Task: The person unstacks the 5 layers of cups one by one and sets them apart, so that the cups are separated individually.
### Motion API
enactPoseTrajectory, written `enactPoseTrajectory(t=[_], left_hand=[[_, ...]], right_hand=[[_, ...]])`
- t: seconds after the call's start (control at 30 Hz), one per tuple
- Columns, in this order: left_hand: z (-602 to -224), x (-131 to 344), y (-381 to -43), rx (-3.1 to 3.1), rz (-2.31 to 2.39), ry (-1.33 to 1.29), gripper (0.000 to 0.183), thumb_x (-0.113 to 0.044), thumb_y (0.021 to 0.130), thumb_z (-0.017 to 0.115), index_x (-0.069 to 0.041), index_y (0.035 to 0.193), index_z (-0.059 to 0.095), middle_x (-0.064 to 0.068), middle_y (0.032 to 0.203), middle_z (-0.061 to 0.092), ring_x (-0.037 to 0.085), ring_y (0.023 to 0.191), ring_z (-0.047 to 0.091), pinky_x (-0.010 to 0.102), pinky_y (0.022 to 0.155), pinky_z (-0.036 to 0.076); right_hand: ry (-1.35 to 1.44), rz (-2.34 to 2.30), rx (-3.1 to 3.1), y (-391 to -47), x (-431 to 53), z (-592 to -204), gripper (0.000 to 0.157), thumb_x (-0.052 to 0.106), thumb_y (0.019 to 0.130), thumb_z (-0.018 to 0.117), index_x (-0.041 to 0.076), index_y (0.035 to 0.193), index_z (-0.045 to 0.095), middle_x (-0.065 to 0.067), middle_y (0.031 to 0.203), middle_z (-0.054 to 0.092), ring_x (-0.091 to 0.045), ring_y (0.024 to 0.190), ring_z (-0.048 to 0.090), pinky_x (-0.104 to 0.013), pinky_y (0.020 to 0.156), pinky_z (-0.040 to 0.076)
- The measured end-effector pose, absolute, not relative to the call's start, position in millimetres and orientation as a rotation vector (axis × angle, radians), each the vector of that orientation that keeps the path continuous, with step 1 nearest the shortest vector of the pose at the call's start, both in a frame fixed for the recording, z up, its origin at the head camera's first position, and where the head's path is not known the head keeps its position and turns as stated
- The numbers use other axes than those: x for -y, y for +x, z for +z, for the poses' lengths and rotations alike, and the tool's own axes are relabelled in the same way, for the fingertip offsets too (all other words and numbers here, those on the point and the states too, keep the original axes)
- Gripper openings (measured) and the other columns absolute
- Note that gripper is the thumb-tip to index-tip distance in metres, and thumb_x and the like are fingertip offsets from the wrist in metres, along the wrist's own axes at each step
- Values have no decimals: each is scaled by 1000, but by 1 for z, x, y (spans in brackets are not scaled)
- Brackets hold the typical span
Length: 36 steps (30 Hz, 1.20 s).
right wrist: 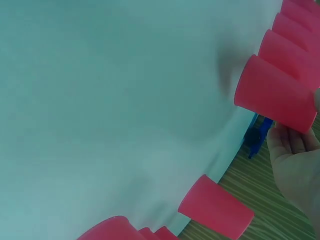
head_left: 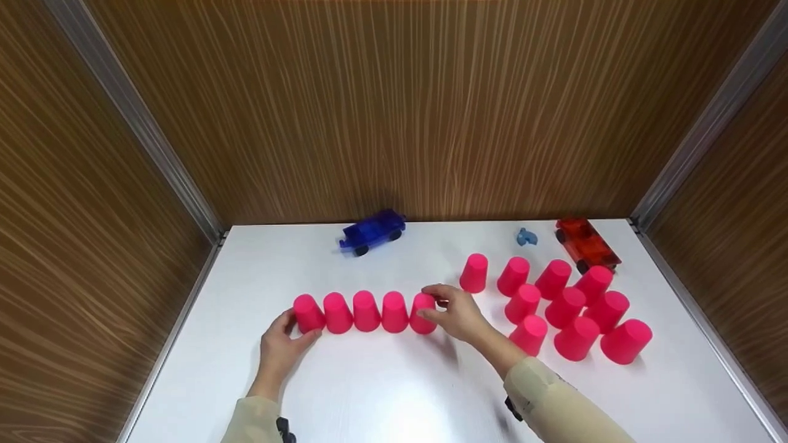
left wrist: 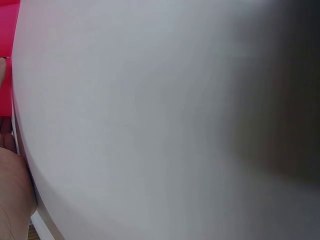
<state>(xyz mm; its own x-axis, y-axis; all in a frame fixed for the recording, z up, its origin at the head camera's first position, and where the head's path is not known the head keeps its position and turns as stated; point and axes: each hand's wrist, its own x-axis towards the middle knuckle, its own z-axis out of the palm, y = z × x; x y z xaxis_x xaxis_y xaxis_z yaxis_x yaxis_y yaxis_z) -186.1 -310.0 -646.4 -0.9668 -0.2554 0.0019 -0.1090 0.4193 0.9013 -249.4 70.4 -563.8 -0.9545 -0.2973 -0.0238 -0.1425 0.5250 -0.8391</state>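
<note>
Several pink cups (head_left: 366,312) stand upside down in a straight row, side by side, on the white table. My left hand (head_left: 280,344) holds the leftmost cup (head_left: 309,315), thumb on its near side and fingers round its far left side. At the opposite end, my right hand (head_left: 458,315) grips the rightmost cup (head_left: 422,317) between thumb and fingers. The left wrist view catches only a sliver of pink cup (left wrist: 6,92) and part of the hand at its edge. In the right wrist view, fingers lie along the far side of the end cup (right wrist: 272,92).
Right of the row stands a group of several more upturned pink cups (head_left: 566,306), partly behind my right forearm. A blue toy car (head_left: 373,232), a small blue piece (head_left: 526,237) and a red toy car (head_left: 588,243) lie near the wood-grain back wall (head_left: 394,111).
</note>
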Motion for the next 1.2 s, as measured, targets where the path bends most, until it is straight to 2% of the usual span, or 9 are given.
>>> enactPoseTrajectory(t=[0.8,1.2], left_hand=[[-646,310,-186,2526,-1578,325,74,-20,88,90,-5,152,55,17,154,56,37,146,50,44,117,44],[-644,310,-186,2551,-1569,329,74,-21,90,88,-6,153,53,17,156,54,38,147,49,45,118,43]], right_hand=[[-421,-1390,-2616,-250,-72,-565,49,19,91,86,11,137,69,-2,125,71,-27,115,67,-42,96,62],[-321,-1326,-2599,-259,-108,-542,59,23,88,89,15,142,66,-2,129,68,-25,117,66,-38,93,63]])
